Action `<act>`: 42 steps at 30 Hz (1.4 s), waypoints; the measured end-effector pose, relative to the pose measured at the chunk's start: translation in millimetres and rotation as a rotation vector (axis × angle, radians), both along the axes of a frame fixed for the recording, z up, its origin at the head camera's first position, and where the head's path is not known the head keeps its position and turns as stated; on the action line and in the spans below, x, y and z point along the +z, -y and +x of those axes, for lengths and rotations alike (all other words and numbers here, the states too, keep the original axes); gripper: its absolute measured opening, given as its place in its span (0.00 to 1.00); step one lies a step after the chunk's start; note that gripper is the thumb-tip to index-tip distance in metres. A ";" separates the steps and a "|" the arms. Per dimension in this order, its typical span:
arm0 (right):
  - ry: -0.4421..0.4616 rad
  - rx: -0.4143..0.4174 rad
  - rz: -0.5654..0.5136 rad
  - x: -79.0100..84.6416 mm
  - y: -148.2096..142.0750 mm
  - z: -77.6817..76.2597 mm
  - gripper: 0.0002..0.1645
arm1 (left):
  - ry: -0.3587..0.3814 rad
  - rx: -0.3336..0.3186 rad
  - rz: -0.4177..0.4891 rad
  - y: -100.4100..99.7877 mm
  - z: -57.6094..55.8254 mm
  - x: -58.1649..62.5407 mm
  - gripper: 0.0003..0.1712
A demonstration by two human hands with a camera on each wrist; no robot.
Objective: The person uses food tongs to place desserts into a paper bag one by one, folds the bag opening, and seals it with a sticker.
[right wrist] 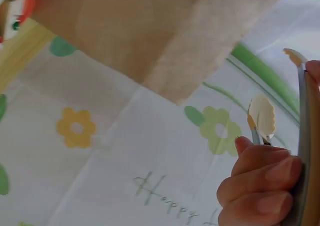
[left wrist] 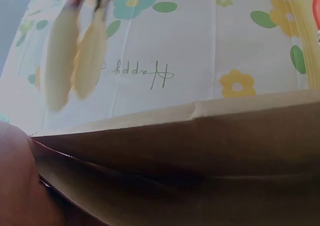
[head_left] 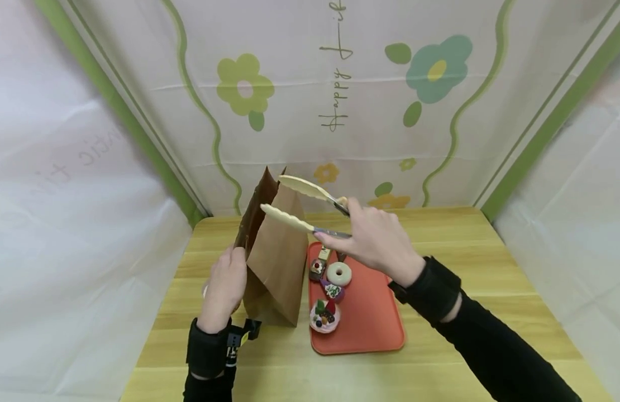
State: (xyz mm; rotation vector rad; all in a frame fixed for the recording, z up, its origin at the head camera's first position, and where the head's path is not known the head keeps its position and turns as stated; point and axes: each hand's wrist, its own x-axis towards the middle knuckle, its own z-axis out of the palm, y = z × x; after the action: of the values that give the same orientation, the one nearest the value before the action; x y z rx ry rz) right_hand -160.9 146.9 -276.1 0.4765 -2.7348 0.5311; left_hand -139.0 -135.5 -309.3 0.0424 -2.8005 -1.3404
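Observation:
A brown paper bag (head_left: pixel 285 240) stands upright on the table, its mouth partly spread. My left hand (head_left: pixel 225 287) grips the bag's near left edge; in the left wrist view its fingers pinch the rim (left wrist: pixel 200 110). My right hand (head_left: pixel 382 237) holds tongs with cream scalloped tips (head_left: pixel 289 219). The tongs are spread above the bag's right side, with nothing between the tips. Right of the bag, a red tray (head_left: pixel 372 318) carries a pale doughnut (head_left: pixel 331 274), a fruit-topped tart (head_left: pixel 324 318), a purple cake piece (head_left: pixel 334 290) and a dark cake with a red topping (head_left: pixel 317 268).
A wooden-topped table (head_left: pixel 451 290) bears the bag and tray. Behind it hangs a white cloth (head_left: pixel 290 139) printed with flowers and writing, and white sheets (head_left: pixel 63 251) close in both sides. Another small pale cake (head_left: pixel 324 253) lies at the tray's far end.

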 end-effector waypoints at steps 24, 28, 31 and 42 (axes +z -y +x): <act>0.205 0.100 0.264 -187.9 -64.2 71.3 0.48 | 0.011 0.009 0.014 2.8 0.3 -0.8 0.23; 0.155 0.102 0.262 -191.3 -64.9 70.0 0.48 | 0.006 0.005 0.004 2.7 0.3 -1.8 0.23; 0.136 0.094 0.276 -192.2 -65.3 68.9 0.48 | 0.004 0.010 -0.005 3.0 0.4 -2.9 0.23; 0.183 0.041 0.297 -191.4 -63.9 68.6 0.49 | 0.007 0.005 -0.028 0.8 -2.0 -3.1 0.22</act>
State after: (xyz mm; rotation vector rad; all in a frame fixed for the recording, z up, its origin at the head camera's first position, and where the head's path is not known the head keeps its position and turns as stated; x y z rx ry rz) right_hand -92.3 210.8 -467.5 0.5818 -3.0014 0.1839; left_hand -141.0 -136.3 -312.5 0.0540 -2.8227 -1.3019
